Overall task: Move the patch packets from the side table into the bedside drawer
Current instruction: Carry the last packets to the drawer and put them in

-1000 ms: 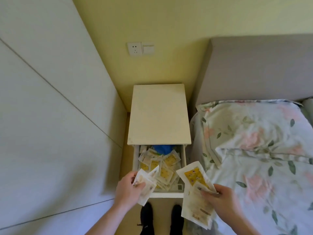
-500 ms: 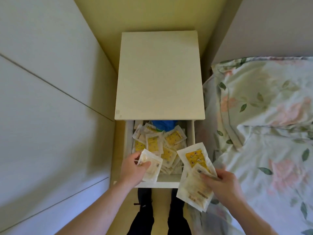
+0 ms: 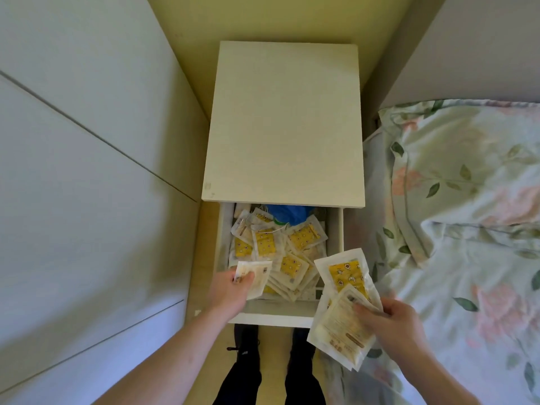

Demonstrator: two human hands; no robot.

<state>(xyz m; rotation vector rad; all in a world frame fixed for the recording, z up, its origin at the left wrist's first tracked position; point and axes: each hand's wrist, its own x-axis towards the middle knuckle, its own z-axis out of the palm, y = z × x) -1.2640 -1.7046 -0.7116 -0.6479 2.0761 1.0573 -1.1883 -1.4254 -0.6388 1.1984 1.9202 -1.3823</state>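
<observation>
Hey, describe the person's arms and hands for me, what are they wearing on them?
Both forearms are bare as far as the frame shows: no sleeves, gloves or watch are visible. The left hand and right hand carry no rings or markings that I can make out. Below the arms, dark trousers and dark shoes show.

Left hand [image 3: 230, 290]: has carried its single packet [image 3: 253, 276] forward, from the drawer [image 3: 271, 315] front to over the loose pile [image 3: 280, 252] inside.
Right hand [image 3: 391, 323]: holds its fanned stack [image 3: 342, 302] nearer the drawer's right corner, apparently barely shifted.
View: tipped down and closer.
</observation>
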